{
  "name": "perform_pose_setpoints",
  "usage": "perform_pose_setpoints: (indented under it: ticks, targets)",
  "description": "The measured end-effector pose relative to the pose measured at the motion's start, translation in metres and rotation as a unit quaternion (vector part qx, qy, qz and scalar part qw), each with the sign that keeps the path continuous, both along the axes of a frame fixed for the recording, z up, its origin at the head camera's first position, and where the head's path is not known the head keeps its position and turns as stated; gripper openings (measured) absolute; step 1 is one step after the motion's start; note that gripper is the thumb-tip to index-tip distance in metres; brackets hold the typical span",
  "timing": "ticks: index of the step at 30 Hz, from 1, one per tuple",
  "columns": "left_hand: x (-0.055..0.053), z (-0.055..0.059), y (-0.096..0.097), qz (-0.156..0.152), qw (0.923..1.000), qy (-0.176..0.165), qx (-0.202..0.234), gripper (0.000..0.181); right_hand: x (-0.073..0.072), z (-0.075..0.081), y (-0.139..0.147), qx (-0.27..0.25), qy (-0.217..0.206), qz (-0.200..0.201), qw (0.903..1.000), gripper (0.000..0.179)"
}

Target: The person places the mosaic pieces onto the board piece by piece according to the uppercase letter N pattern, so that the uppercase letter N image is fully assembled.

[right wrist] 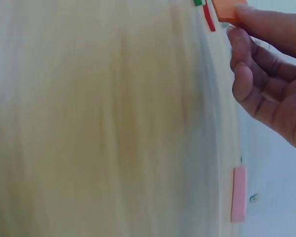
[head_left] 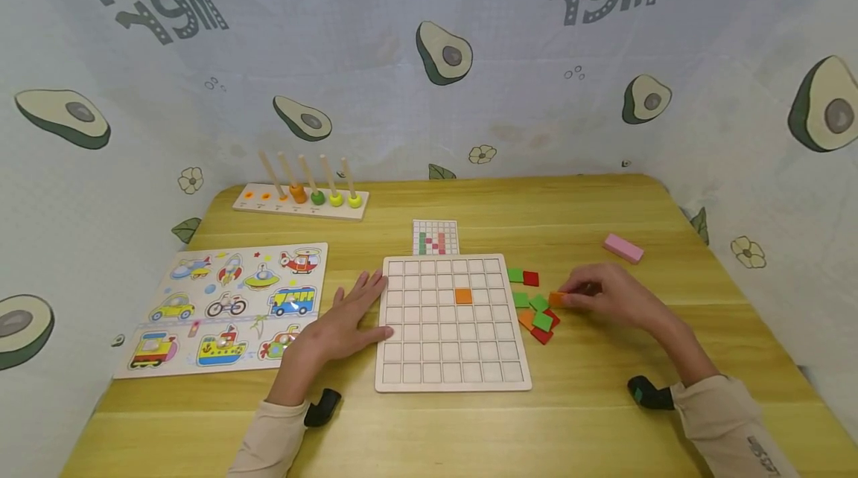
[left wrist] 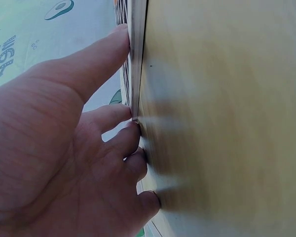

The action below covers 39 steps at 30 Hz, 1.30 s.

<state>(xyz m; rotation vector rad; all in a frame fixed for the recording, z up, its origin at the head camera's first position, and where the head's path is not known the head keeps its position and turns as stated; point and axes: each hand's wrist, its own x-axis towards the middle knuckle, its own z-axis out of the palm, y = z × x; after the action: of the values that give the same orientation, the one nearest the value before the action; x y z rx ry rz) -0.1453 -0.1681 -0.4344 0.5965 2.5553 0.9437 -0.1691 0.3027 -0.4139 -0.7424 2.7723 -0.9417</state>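
An orange square tile (right wrist: 229,10) is pinched between the thumb and fingers of my right hand (head_left: 613,295), just right of a loose pile of green, red and orange tiles (head_left: 541,322). My left hand (head_left: 340,323) rests at the left edge of a white gridded board (head_left: 432,372), its thumb and fingertips touching the rim. In the left wrist view the fingers (left wrist: 123,140) are spread along the board's side. One orange tile (head_left: 464,295) lies in a cell in the board's upper right part. A small pattern card (head_left: 436,227) with coloured squares sits behind the board.
To the left lies a vehicle peg puzzle (head_left: 258,258). A wooden peg stand (head_left: 302,211) with coloured beads stands at the back left. On the right is a pink block (head_left: 623,248). A patterned cloth with avocados hangs behind and beside the table (head_left: 456,437).
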Motion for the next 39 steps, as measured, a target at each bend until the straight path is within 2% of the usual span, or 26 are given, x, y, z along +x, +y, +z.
perform_pose_setpoints:
  ticks: [3,10,15,19,26,32,39]
  targets:
    - [0.000,0.000,0.000,0.001,1.0000,-0.001,-0.001,0.085,0.001,0.003,-0.006,-0.013,0.013,0.003,0.9998,0.009]
    - [0.000,0.000,-0.001,-0.002,1.0000,0.005,0.004,0.085,-0.001,0.012,-0.022,-0.043,0.028,-0.030,0.9982,0.013]
    - [0.000,-0.001,-0.001,0.001,1.0000,0.005,0.000,0.086,-0.001,0.016,-0.036,-0.079,0.027,-0.031,0.9960,0.019]
    - [0.000,-0.002,-0.001,0.002,1.0000,0.003,-0.001,0.085,-0.002,0.017,-0.047,-0.107,0.024,-0.028,0.9936,0.015]
    - [-0.001,-0.002,-0.001,0.005,1.0000,0.000,0.001,0.086,-0.008,0.015,-0.066,-0.129,-0.011,-0.013,0.9915,0.006]
    - [0.000,-0.001,-0.001,0.005,1.0000,-0.002,0.000,0.086,-0.011,0.014,-0.083,-0.142,-0.057,-0.011,0.9882,0.007]
    - [0.000,-0.002,-0.001,0.004,1.0000,0.000,-0.002,0.086,-0.014,0.005,-0.104,-0.141,-0.067,0.033,0.9872,0.006]
